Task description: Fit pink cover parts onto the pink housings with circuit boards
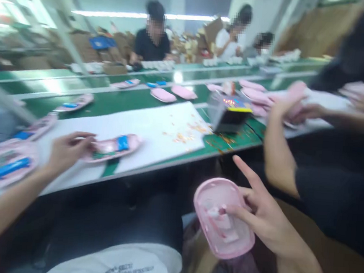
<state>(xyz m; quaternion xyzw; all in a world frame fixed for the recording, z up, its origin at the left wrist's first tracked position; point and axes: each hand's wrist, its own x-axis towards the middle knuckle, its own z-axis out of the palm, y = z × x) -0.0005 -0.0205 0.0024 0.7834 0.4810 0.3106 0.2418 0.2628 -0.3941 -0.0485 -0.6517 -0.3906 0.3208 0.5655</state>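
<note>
My right hand grips a pink plastic shell by its edge, above my lap, hollow inner side up, with the index finger stretched out. On the bench, my left hand pinches the near-left end of a pink housing that lies on white sheet. Inside that housing sit a blue block and a green circuit board. Several similar pink housings with blue blocks lie left of my left hand. Motion blur hides finer detail.
A dark box with a lit display stands on the bench edge, orange scraps beside it. Closed pink cases lie behind the white sheet. A co-worker's arms are close on my right; other people sit across the green line.
</note>
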